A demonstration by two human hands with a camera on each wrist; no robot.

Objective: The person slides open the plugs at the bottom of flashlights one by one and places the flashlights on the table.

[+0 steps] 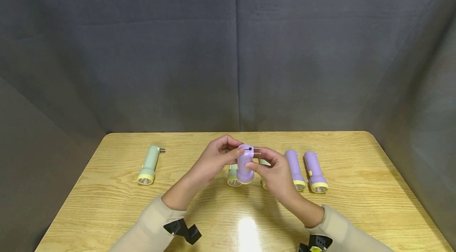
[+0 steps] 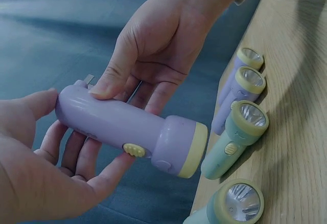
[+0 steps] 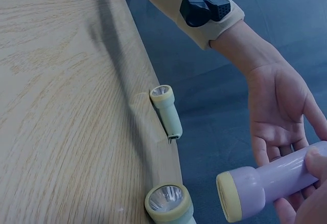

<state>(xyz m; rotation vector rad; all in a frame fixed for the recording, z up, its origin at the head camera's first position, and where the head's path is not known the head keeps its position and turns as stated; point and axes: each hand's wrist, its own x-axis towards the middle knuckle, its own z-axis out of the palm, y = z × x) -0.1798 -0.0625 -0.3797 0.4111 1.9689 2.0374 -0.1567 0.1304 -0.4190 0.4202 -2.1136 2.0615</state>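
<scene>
A purple flashlight (image 1: pixel 244 171) with a yellow rim is held up above the table between both hands. My left hand (image 1: pixel 211 161) grips its tail end, thumb near a small black spot. On the other side, my right hand (image 1: pixel 278 171) pinches the body with thumb and fingers, beside metal plug prongs (image 1: pixel 257 150) that stick out from the tail. The left wrist view shows the yellow ribbed switch (image 2: pixel 134 150) on the flashlight's side, with left fingers against the body close to it. The lens faces away from both palms and is hidden in that view.
On the wooden table (image 1: pixel 117 208), a green flashlight (image 1: pixel 150 165) with prongs out lies at the left. Another green flashlight (image 1: pixel 233 177) and a partly hidden third (image 1: pixel 264 162) lie behind the hands. Two purple flashlights (image 1: pixel 293 167) lie to the right. A dark curtain (image 1: pixel 171 66) hangs behind.
</scene>
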